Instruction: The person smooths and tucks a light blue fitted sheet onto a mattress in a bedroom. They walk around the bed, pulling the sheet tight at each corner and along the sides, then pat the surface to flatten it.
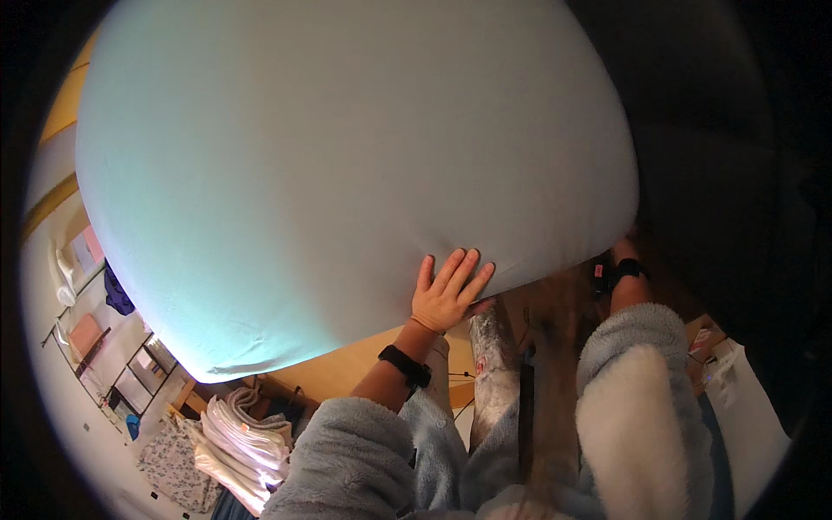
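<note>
A large mattress or cushion (364, 162) in a smooth pale blue-green fitted cover fills most of the upper view. Its lower edge runs slanting up to the right, and creases gather near the lower left corner. My left hand (443, 299) lies flat against the cover near that edge, fingers spread, the thumb by the edge. At the lower right corner my right hand (625, 246) touches the edge; its fingers are hidden and in shadow. Each wrist wears a dark band.
Folded textiles (244, 435) are stacked at lower left, beside a patterned cloth (179, 465). Black metal racks (130, 383) stand along the left wall. Below my hands are my legs and a brown wooden surface (552, 403). A white panel (747, 396) is at lower right.
</note>
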The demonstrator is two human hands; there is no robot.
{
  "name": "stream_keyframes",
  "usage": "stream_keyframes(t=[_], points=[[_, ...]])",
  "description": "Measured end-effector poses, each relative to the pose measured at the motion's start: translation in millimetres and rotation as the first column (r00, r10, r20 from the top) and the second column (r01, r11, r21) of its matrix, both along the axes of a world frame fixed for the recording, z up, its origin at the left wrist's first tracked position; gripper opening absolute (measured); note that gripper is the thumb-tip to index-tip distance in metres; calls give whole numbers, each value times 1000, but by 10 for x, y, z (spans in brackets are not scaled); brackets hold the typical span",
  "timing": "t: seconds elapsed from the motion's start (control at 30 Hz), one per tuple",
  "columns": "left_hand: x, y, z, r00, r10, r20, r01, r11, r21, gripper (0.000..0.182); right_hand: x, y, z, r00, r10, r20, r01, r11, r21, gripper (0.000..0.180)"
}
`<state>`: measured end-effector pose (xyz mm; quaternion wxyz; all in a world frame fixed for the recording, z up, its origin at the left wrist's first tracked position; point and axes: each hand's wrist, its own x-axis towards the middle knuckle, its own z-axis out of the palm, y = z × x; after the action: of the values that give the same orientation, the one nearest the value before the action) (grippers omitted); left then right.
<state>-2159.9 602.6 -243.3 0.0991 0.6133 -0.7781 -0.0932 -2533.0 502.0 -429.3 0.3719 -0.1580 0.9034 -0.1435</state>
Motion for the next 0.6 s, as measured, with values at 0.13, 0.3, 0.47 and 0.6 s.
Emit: stream_keyframes(t=[0.13,0.3,0.47,0.6], points=[[42,5,3,999,10,-47,-6,997,72,60,17,229,309,990,108,90,-121,982,148,34],[100,-124,232,977,32,-213,0,989,150,62,520,474,1019,982,16,-189,-18,1000,-6,38],[205,-134,590,891,107,-441,-65,992,108,65,1474,131,2071,745,454,-489,-654,642,-400,40],[800,411,576,691,720,65,-716,669,198,65,1844,35,2381,315,738,-597,-919,394,2,55]])
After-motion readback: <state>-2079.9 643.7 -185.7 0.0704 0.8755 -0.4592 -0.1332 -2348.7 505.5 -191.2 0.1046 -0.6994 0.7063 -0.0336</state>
